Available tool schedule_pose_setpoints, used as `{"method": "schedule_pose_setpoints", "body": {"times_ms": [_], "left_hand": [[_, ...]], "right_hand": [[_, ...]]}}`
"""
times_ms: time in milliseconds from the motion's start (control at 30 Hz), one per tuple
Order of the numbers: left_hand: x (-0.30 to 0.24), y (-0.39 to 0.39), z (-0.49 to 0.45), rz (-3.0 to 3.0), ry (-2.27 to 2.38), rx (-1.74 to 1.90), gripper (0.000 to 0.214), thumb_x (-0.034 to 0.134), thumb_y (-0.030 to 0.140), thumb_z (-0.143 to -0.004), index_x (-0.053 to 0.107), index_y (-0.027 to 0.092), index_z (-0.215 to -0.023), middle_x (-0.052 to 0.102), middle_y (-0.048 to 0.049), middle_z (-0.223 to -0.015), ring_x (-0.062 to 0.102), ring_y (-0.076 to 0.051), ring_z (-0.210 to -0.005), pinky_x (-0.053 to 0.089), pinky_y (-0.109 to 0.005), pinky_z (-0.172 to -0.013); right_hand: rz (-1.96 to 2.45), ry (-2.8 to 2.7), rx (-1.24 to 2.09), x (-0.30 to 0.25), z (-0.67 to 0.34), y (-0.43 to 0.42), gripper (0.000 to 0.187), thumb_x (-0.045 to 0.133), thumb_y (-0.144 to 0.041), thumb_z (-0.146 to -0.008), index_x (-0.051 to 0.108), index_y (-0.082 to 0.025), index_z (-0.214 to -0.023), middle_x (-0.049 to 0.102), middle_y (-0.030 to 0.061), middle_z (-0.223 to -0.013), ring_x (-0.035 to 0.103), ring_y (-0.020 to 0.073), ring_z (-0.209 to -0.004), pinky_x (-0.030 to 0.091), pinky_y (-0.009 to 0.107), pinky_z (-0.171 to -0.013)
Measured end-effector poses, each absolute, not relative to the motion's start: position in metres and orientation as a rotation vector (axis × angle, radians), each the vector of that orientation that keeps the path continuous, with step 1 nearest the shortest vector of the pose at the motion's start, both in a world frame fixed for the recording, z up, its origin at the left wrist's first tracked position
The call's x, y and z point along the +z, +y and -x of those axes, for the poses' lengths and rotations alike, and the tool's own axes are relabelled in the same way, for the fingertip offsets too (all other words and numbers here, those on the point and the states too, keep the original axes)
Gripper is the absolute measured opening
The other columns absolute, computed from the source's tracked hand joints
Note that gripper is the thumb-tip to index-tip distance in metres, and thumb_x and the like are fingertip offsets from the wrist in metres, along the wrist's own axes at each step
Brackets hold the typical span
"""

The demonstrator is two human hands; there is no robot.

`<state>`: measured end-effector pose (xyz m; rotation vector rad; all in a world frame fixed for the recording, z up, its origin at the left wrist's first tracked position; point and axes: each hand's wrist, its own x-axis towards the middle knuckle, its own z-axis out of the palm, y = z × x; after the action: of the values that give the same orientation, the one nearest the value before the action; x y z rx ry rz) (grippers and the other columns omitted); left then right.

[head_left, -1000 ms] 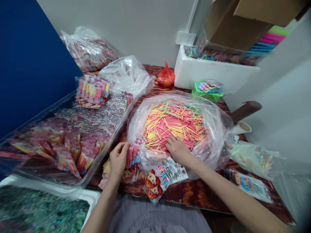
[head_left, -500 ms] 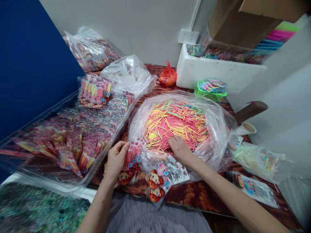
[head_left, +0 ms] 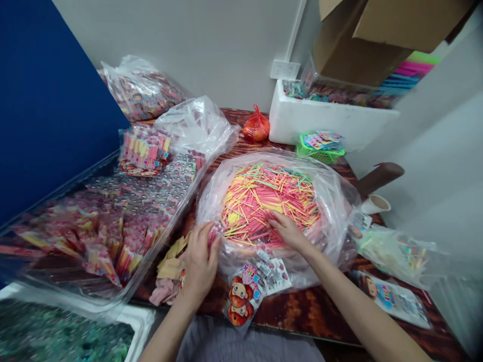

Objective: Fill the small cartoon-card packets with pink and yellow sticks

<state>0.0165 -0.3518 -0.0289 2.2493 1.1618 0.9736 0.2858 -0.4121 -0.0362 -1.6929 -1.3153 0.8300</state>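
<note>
My left hand [head_left: 200, 259] is closed around a clear packet of pink sticks [head_left: 212, 235], mostly hidden behind the fingers. My right hand [head_left: 289, 230] reaches into the pile of thin pink, yellow and green sticks [head_left: 264, 193], its fingers pinched on sticks at the near side. A large clear plastic bag [head_left: 335, 201], rolled open, surrounds the pile. Between my hands, printed packets with a red-haired cartoon face [head_left: 239, 296] lie flat at the table's front edge. Crumpled yellow and pink scraps [head_left: 169, 271] lie beside my left wrist.
On the left stands a clear tray [head_left: 166, 241] with many filled packets [head_left: 98, 226]. Behind are a stuffed plastic bag [head_left: 147, 90], a red bag [head_left: 257, 125], a green basket [head_left: 320, 153] and a white foam box [head_left: 328, 120]. A paper cup [head_left: 377, 203] sits at right.
My left hand has moved right, to the plastic bag's near edge, with the packet now turned behind its fingers. My right hand's fingers have drawn together in the sticks. The view has shifted slightly.
</note>
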Motion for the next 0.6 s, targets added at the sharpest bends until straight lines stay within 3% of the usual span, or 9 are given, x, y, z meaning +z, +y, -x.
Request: {"method": "schedule_pose_setpoints", "body": {"times_ms": [100,200,300,433,533,600], "left_hand": [[-0.017,-0.369,-0.046,-2.244,0.97,0.907,0.042,0.044,0.026,-0.095,0.042,0.021,-0.137,0.054,-0.0131,-0.134,0.047,-0.025,-0.127,0.038,-0.043,-0.106],[-0.014,-0.386,-0.082,-2.315,0.755,0.849,0.065,0.046,0.029,-0.095,0.015,0.019,-0.151,0.029,-0.0159,-0.155,0.025,-0.027,-0.144,0.027,-0.048,-0.114],[-0.016,-0.399,-0.104,-2.427,0.503,0.654,0.072,0.047,0.032,-0.095,0.006,0.02,-0.153,0.024,-0.0145,-0.157,0.02,-0.028,-0.146,0.022,-0.052,-0.116],[-0.024,-0.411,-0.093,-2.42,0.552,0.572,0.062,0.044,0.031,-0.096,0.017,0.02,-0.151,0.032,-0.014,-0.154,0.028,-0.026,-0.143,0.03,-0.048,-0.112],[-0.034,-0.417,-0.068,-2.405,0.766,0.578,0.041,0.044,0.029,-0.096,0.043,0.02,-0.136,0.055,-0.0138,-0.131,0.05,-0.027,-0.123,0.042,-0.045,-0.1],[-0.043,-0.422,-0.056,-2.433,0.905,0.542,0.034,0.051,0.029,-0.093,0.053,0.019,-0.125,0.061,-0.0126,-0.117,0.056,-0.028,-0.109,0.045,-0.046,-0.092]], "right_hand": [[1.532,-1.181,1.067,-0.024,-0.278,-0.425,0.013,0.052,-0.027,-0.087,0.058,-0.02,-0.078,0.062,-0.0019,-0.069,0.058,0.016,-0.064,0.046,0.029,-0.065],[1.468,-1.166,1.131,-0.02,-0.265,-0.441,0.013,0.056,-0.031,-0.086,0.061,-0.02,-0.08,0.063,-0.0014,-0.071,0.059,0.017,-0.068,0.047,0.029,-0.067],[1.415,-1.172,1.126,-0.025,-0.256,-0.458,0.013,0.057,-0.032,-0.086,0.064,-0.021,-0.089,0.064,-0.0002,-0.078,0.06,0.0188,-0.078,0.047,0.031,-0.077],[1.499,-1.045,0.956,-0.041,-0.259,-0.482,0.017,0.052,-0.033,-0.09,0.062,-0.021,-0.095,0.063,0.0006,-0.079,0.06,0.0188,-0.079,0.047,0.031,-0.077],[1.603,-0.927,0.732,-0.059,-0.263,-0.498,0.017,0.051,-0.035,-0.09,0.06,-0.021,-0.089,0.064,0.0023,-0.083,0.06,0.0194,-0.082,0.045,0.03,-0.076],[1.642,-0.893,0.663,-0.071,-0.261,-0.505,0.019,0.051,-0.037,-0.089,0.059,-0.021,-0.083,0.062,0.0024,-0.08,0.06,0.0197,-0.079,0.045,0.029,-0.074]]}}
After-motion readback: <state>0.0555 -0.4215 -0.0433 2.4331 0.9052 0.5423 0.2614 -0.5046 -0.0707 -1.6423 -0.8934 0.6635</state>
